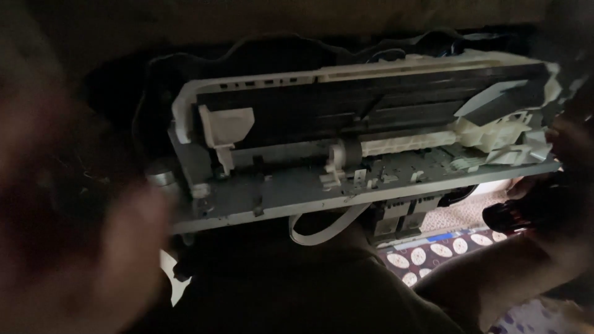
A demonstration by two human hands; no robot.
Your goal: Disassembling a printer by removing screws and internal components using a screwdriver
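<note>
1. A patterned mat (445, 250) lies at the lower right, dark purple-red with white oval motifs.
2. A pale blue stripe (433, 237) runs along the mat's upper edge.
3. Beige, nubbly carpet (464, 210) shows just above the mat.
4. A dark fabric mass (297, 291) fills the foreground just left of the mat; its detail is lost in shadow.
5. A lighter purple patterned patch (532, 318) sits below and to the right of the mat.
6. A dull brown surface (278, 15) spans the top, well above the mat.
</note>
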